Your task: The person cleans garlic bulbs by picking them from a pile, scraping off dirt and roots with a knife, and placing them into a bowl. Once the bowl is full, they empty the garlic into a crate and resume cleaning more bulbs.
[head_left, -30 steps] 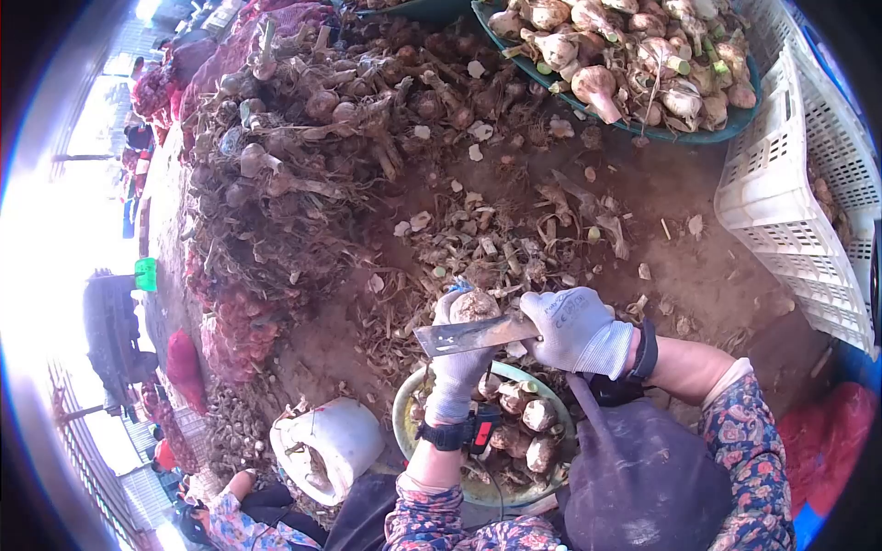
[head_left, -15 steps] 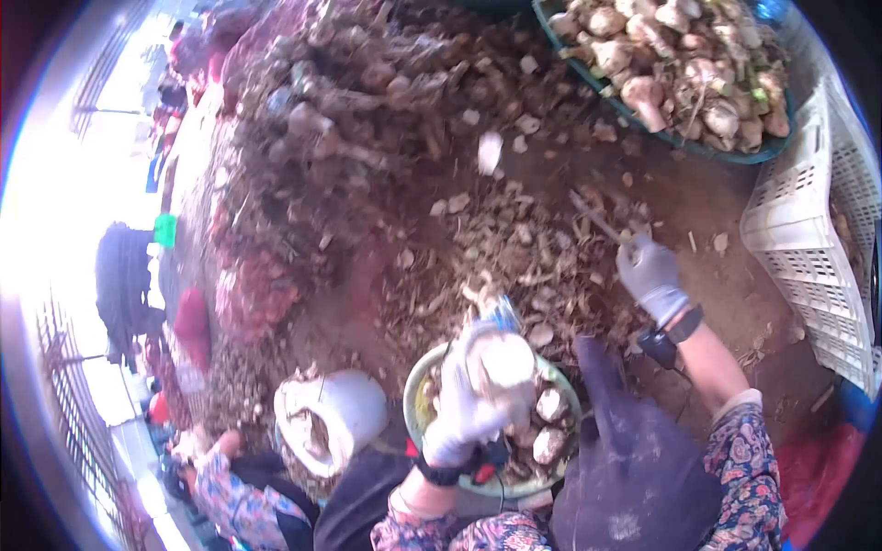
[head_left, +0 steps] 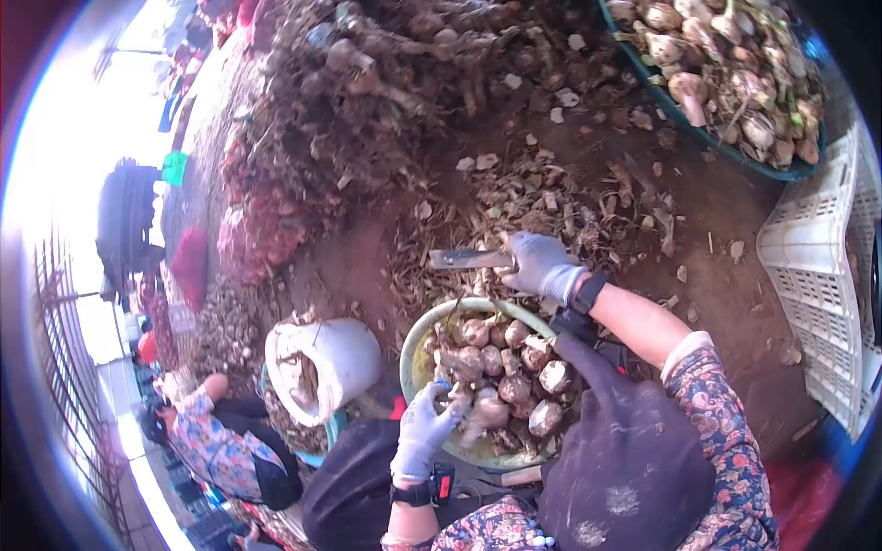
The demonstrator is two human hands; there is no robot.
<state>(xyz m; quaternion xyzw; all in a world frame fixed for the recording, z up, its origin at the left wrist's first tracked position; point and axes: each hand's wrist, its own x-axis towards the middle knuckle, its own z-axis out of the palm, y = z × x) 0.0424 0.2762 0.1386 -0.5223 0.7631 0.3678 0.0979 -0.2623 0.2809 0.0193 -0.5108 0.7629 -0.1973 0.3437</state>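
My left hand [head_left: 427,424], in a pale work glove with a blue fingertip, is at the near left part of a light green basin [head_left: 411,354]. Its fingers are curved but apart, with no bulb between them. Garlic bulbs [head_left: 512,360] with soil on them lie in the basin, and a motion-smeared bulb [head_left: 485,411] is just right of my fingers. My gloved right hand [head_left: 544,264] is wrapped around a knife [head_left: 469,259] beyond the basin's far rim. Its flat blade points left above the trimmings; the handle is mostly hidden in my hand.
Cut stalks and roots [head_left: 524,193] litter the ground ahead, by a heap of garlic plants [head_left: 358,110]. A green tub [head_left: 684,119] full of bulbs and a white crate [head_left: 813,266] stand right. At left are a white bucket [head_left: 354,363] and another person [head_left: 220,441].
My left hand has lowered to the basin's left side and let go of a pale garlic bulb. My right hand has brought the knife left and nearer the basin. The view has shifted.
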